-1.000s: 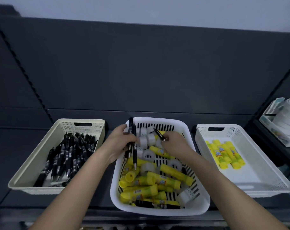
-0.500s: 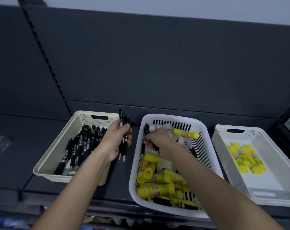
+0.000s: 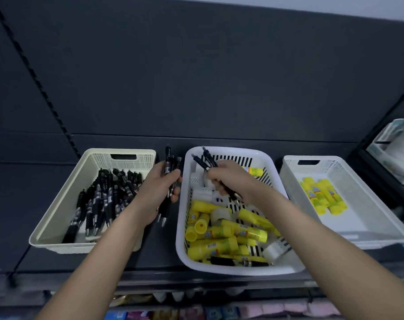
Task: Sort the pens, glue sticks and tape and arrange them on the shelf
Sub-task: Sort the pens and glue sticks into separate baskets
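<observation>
Three baskets stand in a row on a dark shelf [image 3: 164, 250]. The cream basket [image 3: 58, 218] on the left holds several black pens [image 3: 106, 197]. A white middle basket [image 3: 181, 227] holds yellow glue sticks [image 3: 219, 234], clear tape rolls [image 3: 219, 214] and a black pen [image 3: 239, 262] near its front. The right white basket [image 3: 362, 229] holds several glue sticks [image 3: 323, 196]. My left hand [image 3: 157, 192] grips a bundle of black pens [image 3: 171, 165] between the left and middle baskets. My right hand [image 3: 228, 179] grips two black pens [image 3: 204, 160] over the middle basket's back.
A dark back panel rises behind the baskets. At the far right a pale container [image 3: 390, 153] with white rolls sits on a neighbouring shelf. Coloured packages [image 3: 196, 312] show on a lower shelf below the front edge.
My left hand has carried its pen bundle out of the middle basket toward the left basket. My right hand has picked up black pens and lifted them. The camera view shifted left.
</observation>
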